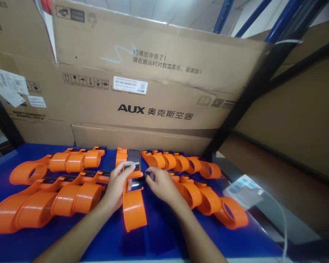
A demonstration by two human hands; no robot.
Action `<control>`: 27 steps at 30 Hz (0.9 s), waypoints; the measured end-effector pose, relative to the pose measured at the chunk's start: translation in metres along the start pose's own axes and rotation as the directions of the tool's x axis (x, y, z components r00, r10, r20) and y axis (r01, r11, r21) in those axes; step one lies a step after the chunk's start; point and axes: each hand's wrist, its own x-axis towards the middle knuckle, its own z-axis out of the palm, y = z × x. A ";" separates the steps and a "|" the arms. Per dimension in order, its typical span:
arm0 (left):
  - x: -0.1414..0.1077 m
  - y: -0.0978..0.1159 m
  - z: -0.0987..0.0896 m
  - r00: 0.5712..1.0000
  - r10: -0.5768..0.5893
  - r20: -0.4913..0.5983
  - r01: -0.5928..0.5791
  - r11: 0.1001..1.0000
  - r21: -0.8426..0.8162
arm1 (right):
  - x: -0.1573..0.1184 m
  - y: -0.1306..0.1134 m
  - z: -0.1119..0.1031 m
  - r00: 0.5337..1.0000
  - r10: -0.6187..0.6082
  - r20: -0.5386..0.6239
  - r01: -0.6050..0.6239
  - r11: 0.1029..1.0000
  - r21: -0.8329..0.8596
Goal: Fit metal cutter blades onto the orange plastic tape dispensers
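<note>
Near the middle of the blue table, my left hand (119, 184) is closed on an orange holder (134, 211) with a wide loop hanging toward me. A dark, shiny piece shows at its top under my thumb. Just to the right, my right hand (160, 182) has its fingers pinched on a small dark item (148, 174), too small to name. Behind the hands lies a dark rectangular device (134, 156) beside another orange piece (121, 156).
Rows of orange looped holders lie at the left (34, 210) and right (207, 199) on the blue table (98, 241). A white device (244, 191) with a cable sits at the right edge. Large cardboard (98, 106) stands behind, beside a dark metal post (235, 98).
</note>
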 end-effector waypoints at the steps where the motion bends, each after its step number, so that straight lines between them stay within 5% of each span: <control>1: -0.001 0.001 0.001 1.000 0.003 0.001 -0.003 1.000 0.004 | -0.002 -0.001 0.002 1.000 -0.002 0.030 0.002 1.000 -0.004; 10: -0.002 -0.005 0.002 0.999 0.007 0.040 -0.009 0.999 0.051 | -0.002 0.001 0.008 0.993 0.010 0.114 -0.008 1.000 -0.018; 20: 0.005 -0.017 -0.004 0.999 0.018 0.030 -0.023 0.986 0.164 | 0.001 -0.001 0.000 0.999 0.040 -0.033 -0.040 0.999 0.014; 27: 0.006 -0.019 -0.004 1.000 -0.002 0.024 -0.001 0.991 0.134 | -0.001 -0.017 -0.007 0.979 -0.162 -0.123 0.187 0.954 0.235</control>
